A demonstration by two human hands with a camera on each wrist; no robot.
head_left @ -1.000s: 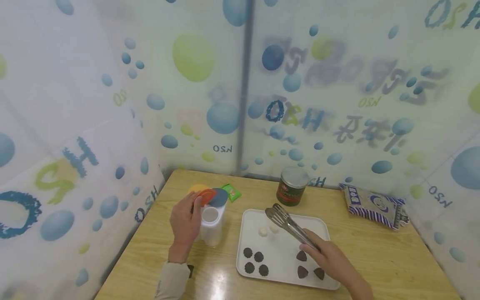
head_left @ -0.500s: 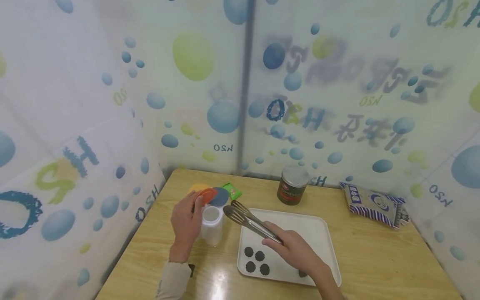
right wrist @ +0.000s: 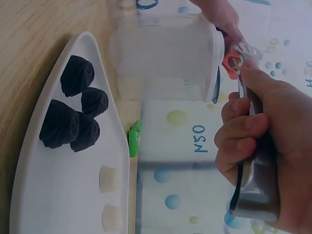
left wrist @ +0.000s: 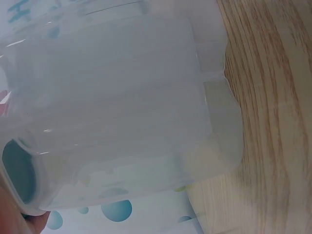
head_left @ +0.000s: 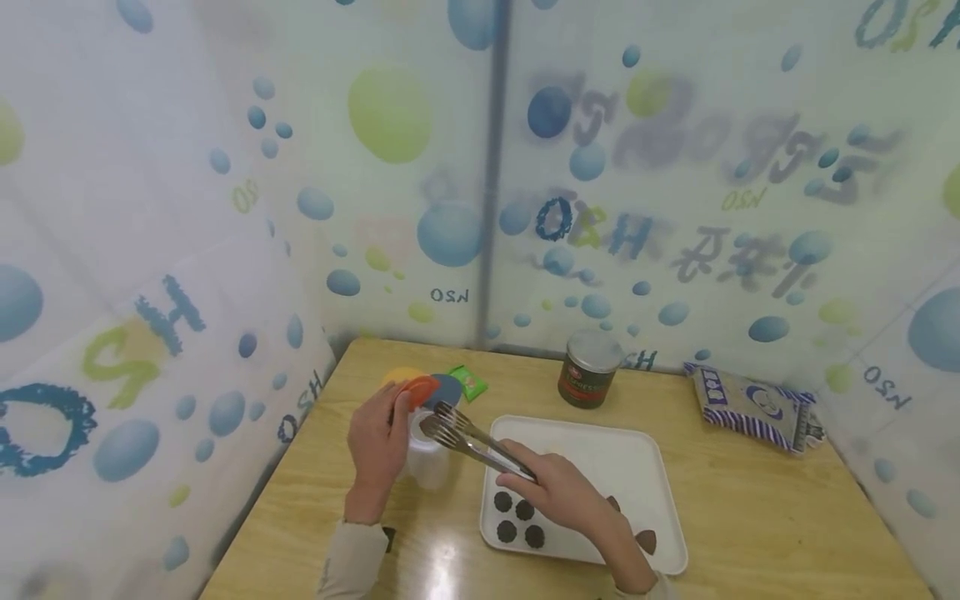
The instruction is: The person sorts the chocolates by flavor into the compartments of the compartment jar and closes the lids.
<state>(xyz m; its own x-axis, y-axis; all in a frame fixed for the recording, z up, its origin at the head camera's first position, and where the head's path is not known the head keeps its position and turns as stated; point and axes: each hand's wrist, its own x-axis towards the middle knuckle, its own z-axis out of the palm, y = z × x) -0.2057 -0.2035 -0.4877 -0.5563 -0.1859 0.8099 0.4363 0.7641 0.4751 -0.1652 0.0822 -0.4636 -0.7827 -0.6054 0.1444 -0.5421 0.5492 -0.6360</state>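
A clear plastic container [head_left: 429,471] with coloured flip lids stands left of the tray. My left hand [head_left: 378,442] pinches its raised orange lid [head_left: 422,388]. The blue lid [head_left: 450,388] and yellow lid [head_left: 401,374] are beside it. My right hand [head_left: 561,490] grips metal tongs [head_left: 483,448], whose slotted tips overlap the round opening in the head view. I cannot tell whether the tips hold anything. On the white tray [head_left: 622,454] lie several black scalloped pieces [head_left: 507,531], brown pieces [head_left: 647,541] partly behind my right arm, and two cream pieces [right wrist: 108,179].
A dark coffee tin [head_left: 588,375] with a silver lid stands behind the tray. A grey-and-purple packet [head_left: 753,407] lies at the back right. Beside the container is a small green packet [head_left: 469,382]. Bubble-printed curtains [head_left: 397,200] enclose the wooden table [head_left: 780,517].
My right hand has carried the tongs left from above the tray to the container's opening. The left hand has kept its hold on the orange lid.
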